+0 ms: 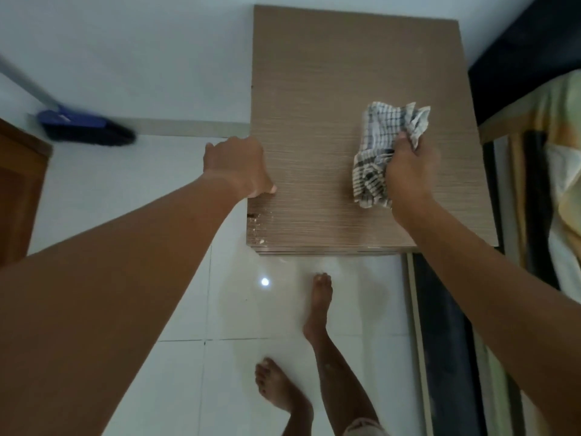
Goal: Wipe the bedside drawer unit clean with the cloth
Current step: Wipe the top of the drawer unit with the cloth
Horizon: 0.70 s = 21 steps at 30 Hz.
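The bedside drawer unit (330, 89) is seen from above, its brown wood-grain top filling the upper middle of the head view. A crumpled white cloth with dark checks (382, 143) lies on the right half of that top. My right hand (408, 174) is closed on the cloth's near right part and presses it on the surface. My left hand (239, 166) grips the unit's left edge, fingers curled over the side and thumb on top. Pale chipped spots show at the unit's near left corner.
A blue broom head (85, 127) with dark bristles rests on the white tiled floor at left by the wall. A bed with a dark frame (440, 325) and pale bedding (562, 158) runs along the right. My bare feet stand on the tiles in front of the unit.
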Tool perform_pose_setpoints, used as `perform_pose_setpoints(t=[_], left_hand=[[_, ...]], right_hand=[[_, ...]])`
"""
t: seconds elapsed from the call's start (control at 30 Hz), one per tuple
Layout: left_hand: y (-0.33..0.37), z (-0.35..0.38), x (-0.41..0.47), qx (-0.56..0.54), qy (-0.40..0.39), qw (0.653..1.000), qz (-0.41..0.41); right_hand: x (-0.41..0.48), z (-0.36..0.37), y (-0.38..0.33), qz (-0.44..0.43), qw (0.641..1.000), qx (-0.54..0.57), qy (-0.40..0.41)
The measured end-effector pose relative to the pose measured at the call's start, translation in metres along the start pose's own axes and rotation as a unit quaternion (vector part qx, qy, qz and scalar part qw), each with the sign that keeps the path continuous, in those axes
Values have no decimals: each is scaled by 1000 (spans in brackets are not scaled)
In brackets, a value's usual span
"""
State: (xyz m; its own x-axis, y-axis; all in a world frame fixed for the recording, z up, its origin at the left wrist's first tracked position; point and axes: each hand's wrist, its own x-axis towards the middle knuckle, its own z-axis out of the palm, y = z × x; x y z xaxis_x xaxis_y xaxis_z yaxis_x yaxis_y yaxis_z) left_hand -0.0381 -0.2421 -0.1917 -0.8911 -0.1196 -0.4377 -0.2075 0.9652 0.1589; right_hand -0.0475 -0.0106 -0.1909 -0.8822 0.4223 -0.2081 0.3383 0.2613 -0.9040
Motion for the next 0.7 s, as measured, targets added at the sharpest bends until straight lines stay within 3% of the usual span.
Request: perform_pose_setpoints(t=[0.1,0.23,0.4,0.7], left_hand=[[-3,-11,16,-53,72,996,-2],[-4,-16,56,-88,85,992,-1],[-2,-21,98,-139,91,985,-47],[-22,-18,121,-131,59,990,2]], right_hand=[[31,22,19,-10,990,-138,28],[18,75,41,-103,947,-294,-81],[47,145,10,-210,930,-265,-144],[223,247,-72,-321,859,-325,-231]])
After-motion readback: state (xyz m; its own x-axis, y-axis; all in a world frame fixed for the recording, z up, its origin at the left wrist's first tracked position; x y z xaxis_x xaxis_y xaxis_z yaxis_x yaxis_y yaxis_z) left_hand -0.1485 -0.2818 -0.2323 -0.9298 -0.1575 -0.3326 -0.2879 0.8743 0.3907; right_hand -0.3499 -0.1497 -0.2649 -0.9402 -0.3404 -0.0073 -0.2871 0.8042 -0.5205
